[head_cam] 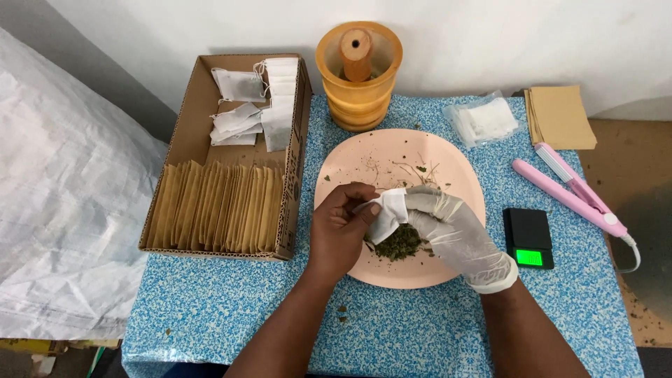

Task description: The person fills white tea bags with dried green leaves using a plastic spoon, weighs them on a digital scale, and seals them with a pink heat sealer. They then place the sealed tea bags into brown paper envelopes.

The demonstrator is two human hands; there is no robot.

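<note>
A pink round plate (371,157) lies on the blue speckled table with a heap of dried green herbs (399,245) near its front. Above the herbs both hands hold a small white filter bag (389,213). My left hand (339,231) is bare and pinches the bag's left edge. My right hand (451,227) wears a white glove and grips the bag's right side, fingers pointing left.
A cardboard box (185,133) at left holds a row of brown envelopes and white bags. A wooden mortar with pestle (358,73) stands behind the plate. At right lie a packet of bags (483,120), brown envelopes (560,115), a pink sealer (570,189), a black scale (528,238).
</note>
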